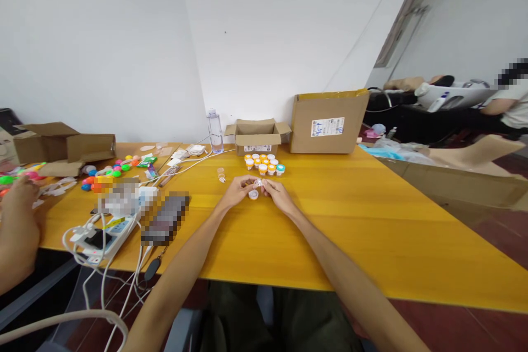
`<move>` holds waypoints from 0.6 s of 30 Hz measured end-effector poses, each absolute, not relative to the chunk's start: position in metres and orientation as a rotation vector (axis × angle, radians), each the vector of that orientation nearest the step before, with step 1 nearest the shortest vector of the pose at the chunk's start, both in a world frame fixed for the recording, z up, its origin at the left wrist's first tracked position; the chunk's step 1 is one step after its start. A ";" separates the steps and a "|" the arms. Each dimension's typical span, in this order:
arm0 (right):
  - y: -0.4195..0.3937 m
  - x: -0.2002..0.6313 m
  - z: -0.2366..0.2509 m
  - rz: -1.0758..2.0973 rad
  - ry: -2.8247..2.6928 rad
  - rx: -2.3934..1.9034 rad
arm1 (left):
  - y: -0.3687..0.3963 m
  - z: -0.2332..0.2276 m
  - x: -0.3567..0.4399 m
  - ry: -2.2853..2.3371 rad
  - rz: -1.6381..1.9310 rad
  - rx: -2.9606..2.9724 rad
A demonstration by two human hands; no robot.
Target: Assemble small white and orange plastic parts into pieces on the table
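My left hand (pixel 237 191) and my right hand (pixel 277 194) meet over the yellow tabletop, fingers pinched together. Between their fingertips is a small white piece with dark marks (pixel 258 182), too small to name surely. Just below it a small round tub with a whitish top (pixel 253 195) stands on the table. Behind my hands is a cluster of little tubs with white and orange tops (pixel 263 168), one of them with a teal rim (pixel 280 169). Left of the cluster lie small clear rings (pixel 221 171) and a little white tag (pixel 222 180).
An open carton (pixel 258 136), a large closed box (pixel 324 124) and a clear bottle (pixel 215 132) stand by the wall. Leftward lie a power strip (pixel 111 239) with cables, a phone (pixel 165 220) and colourful beads (pixel 117 170). Another person's hand (pixel 18 203) is at far left.
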State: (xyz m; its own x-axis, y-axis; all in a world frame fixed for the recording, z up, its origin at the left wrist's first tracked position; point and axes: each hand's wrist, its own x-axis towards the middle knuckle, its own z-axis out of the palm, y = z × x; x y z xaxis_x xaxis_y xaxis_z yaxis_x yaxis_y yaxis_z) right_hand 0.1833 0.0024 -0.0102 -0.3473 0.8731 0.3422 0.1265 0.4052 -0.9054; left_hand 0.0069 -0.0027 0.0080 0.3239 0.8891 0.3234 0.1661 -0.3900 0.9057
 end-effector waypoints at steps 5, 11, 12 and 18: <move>0.003 0.183 -0.012 1.010 -1.745 -0.894 | -0.001 0.009 0.005 1.068 1.201 1.880; 0.002 0.183 -0.012 0.951 -1.715 -0.906 | 0.001 0.006 -0.014 1.469 1.149 2.102; 0.002 0.183 -0.012 0.939 -1.717 -0.908 | 0.002 0.005 -0.018 1.548 1.114 2.131; 0.001 0.184 -0.011 0.922 -1.721 -0.912 | 0.007 0.002 -0.032 1.718 1.031 2.280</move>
State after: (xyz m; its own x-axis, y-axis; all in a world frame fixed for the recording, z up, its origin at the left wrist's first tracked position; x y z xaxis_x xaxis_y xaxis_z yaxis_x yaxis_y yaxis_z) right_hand 0.1838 0.0013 -0.0113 -0.2739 0.8813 0.3852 0.1679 0.4382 -0.8831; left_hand -0.0323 0.0071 0.0019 0.1309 0.8842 0.4485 0.8118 -0.3553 0.4634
